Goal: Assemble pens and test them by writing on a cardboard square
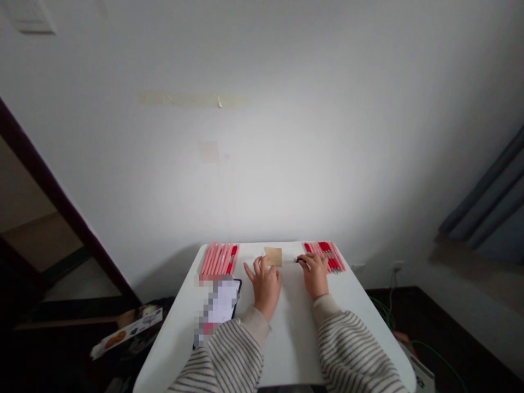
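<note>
My left hand (265, 284) lies flat on the white table (290, 338) with its fingers spread, the fingertips touching the near edge of a small tan card (273, 256). My right hand (315, 274) is closed in a pinch on a thin dark pen (298, 260) whose tip points left toward the card. Just beyond that hand lies a row of red and pink pens (325, 254). Another row of pink pens (219, 258) lies at the table's far left. Both arms wear striped sleeves.
A phone (221, 308) with a lit screen lies left of my left arm. A white wall stands directly behind the table. On the dark floor there is a flat box (126, 331) at left and cables (409, 341) at right. Grey curtain (491, 207) hangs at far right.
</note>
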Tool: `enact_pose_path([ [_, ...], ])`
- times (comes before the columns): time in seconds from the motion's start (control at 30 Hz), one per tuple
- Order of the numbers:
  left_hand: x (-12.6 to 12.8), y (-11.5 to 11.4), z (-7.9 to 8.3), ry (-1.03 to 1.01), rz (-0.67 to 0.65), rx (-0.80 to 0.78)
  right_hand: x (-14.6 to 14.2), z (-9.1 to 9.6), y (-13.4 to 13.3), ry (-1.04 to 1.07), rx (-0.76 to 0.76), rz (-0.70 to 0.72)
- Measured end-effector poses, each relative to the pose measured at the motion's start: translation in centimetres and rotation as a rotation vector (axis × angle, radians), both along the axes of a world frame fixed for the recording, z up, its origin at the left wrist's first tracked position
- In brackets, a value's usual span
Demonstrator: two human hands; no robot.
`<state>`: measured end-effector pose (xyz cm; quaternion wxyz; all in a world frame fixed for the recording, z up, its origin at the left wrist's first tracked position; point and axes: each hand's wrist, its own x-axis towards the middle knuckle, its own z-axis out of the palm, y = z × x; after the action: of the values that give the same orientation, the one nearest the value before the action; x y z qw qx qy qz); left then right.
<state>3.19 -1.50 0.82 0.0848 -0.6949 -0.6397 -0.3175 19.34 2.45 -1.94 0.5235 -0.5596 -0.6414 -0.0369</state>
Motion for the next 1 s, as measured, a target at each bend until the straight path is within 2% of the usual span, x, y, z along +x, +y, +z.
enact_pose_path([
  [0.73,-0.13,0.16,-0.21,0.051,-0.013,0.009,-0.09,0.09,-0.07,0.009,-0.034,-0.012],
  [1.0,-0.16,0.19,-0.28,0.048,-0.012,-0.001,-0.11,0.55,-0.24,-0.001,-0.050,0.035],
])
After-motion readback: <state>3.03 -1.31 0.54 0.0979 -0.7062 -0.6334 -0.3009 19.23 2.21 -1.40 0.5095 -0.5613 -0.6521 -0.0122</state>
